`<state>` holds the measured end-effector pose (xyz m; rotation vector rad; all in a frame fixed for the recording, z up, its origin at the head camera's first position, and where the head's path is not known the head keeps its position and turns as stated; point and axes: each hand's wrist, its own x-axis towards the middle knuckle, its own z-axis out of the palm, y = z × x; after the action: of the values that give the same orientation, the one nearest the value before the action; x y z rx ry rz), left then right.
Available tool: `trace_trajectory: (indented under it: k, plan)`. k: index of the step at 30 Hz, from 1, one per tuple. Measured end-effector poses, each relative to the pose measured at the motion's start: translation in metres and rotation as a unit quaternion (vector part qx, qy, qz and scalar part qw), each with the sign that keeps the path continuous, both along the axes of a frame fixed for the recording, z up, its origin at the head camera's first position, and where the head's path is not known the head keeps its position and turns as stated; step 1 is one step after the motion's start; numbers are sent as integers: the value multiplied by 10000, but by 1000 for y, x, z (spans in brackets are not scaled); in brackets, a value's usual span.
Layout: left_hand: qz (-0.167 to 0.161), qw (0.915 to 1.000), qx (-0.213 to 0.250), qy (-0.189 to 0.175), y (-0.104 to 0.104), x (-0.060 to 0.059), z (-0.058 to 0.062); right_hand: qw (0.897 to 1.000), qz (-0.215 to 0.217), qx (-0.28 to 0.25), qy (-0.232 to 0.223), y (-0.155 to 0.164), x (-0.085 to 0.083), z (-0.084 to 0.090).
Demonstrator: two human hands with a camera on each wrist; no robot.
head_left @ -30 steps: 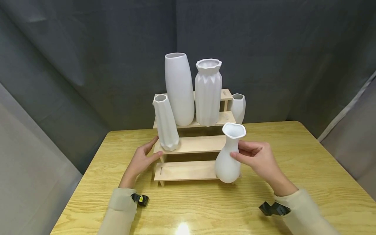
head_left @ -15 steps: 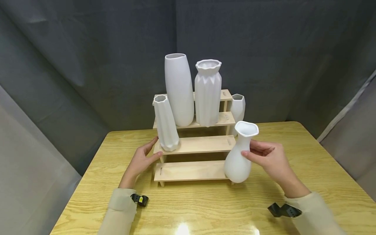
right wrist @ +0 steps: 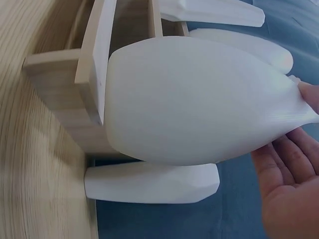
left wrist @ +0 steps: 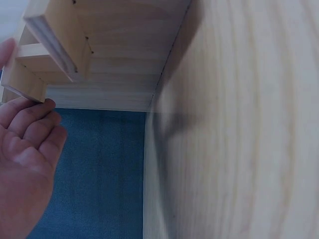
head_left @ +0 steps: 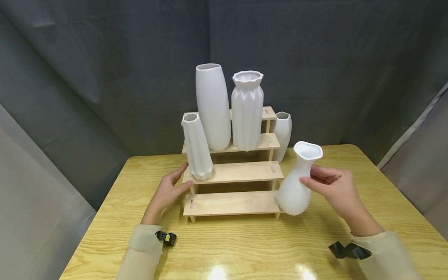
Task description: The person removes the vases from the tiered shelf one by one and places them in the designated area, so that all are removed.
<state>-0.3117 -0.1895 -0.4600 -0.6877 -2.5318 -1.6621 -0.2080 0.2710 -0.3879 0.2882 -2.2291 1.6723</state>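
My right hand [head_left: 335, 189] holds a white vase with a bulbous body and wavy flared mouth [head_left: 295, 193] by its neck, thumb in front and fingers behind. It leans at the right end of the lowest step of the wooden tiered stand [head_left: 231, 204]. In the right wrist view, the rounded body of this bulbous vase [right wrist: 199, 99] overlaps the step's end. My left hand [head_left: 168, 193] grips the stand's left end, thumb at the front edge and fingers behind. Just above it, a slim fluted vase [head_left: 198, 149] stands on the second step from the bottom.
A tall smooth vase [head_left: 214, 109] and a pleated vase with a ruffled neck [head_left: 247, 112] stand on the third step. Behind the stand's right side is a faceted vase [head_left: 282, 134] on the wooden table [head_left: 217, 249]. A dark curtain [head_left: 297, 58] hangs behind.
My right hand has moved to the right with the bulbous vase, from in front of the lowest step's right part to its end. The left hand has stayed in place on the stand.
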Motion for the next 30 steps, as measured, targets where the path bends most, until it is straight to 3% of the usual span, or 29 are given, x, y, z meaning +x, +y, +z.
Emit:
trace_trajectory:
  k: [5, 16, 23, 25, 30]
  plan:
    - [-18, 10000, 48, 49, -1, -1, -2, 9991, -293, 298, -42, 8, -1, 0]
    - [-29, 9999, 44, -95, 0, 0, -1, 9966, -665, 426, -226, 24, -9, -5]
    - [-86, 9998, 2, -179, 4, 12, 19, 9954, -823, 354, -352, 28, -20, -9]
    - [-68, 9999, -8, -151, 4, 11, 17, 9952, -850, 292, -375, 29, -23, -11]
    - [-31, 10000, 76, -55, -2, -1, -2, 9927, -1047, 320, -510, 32, -31, -13]
